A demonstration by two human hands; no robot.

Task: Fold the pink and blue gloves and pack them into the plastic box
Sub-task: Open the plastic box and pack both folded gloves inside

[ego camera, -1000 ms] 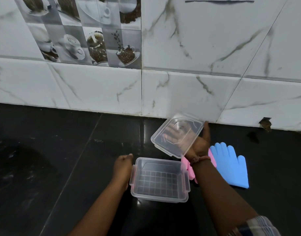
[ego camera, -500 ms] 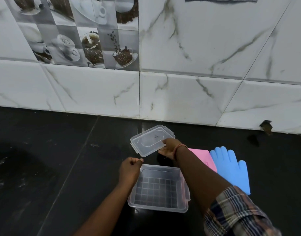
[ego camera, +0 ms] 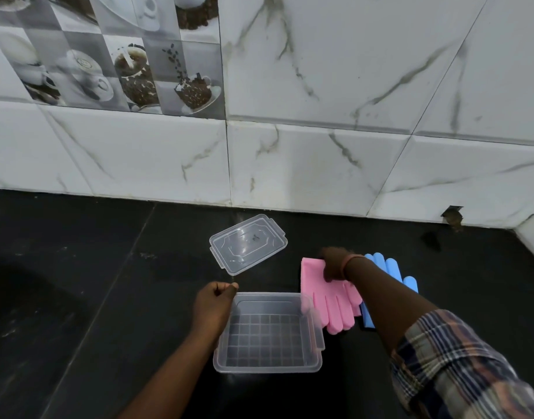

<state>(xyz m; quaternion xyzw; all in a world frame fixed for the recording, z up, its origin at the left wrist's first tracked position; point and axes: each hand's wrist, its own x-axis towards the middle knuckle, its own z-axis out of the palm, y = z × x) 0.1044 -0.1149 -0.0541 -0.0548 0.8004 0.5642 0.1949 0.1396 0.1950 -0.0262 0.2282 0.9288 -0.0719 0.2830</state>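
An open clear plastic box [ego camera: 268,365] stands on the black counter in front of me, with nothing inside. My left hand [ego camera: 213,306] rests in a loose fist against its left rim. The clear lid [ego camera: 248,243] lies flat on the counter behind the box. To the right, the pink glove [ego camera: 335,303] lies with its fingers pointing toward me, and my right hand [ego camera: 335,264] grips its cuff end. The blue glove [ego camera: 392,272] lies flat further right, mostly hidden behind my right forearm.
A white marble-tiled wall [ego camera: 320,164] rises at the back of the black counter [ego camera: 78,313]. A small chipped hole [ego camera: 453,217] shows at the wall's base on the right. The counter stretches out to the left of the box.
My right hand has set the lid down on the counter behind the box, moved right and gripped the pink glove's cuff. My left hand stays at the box's left rim.
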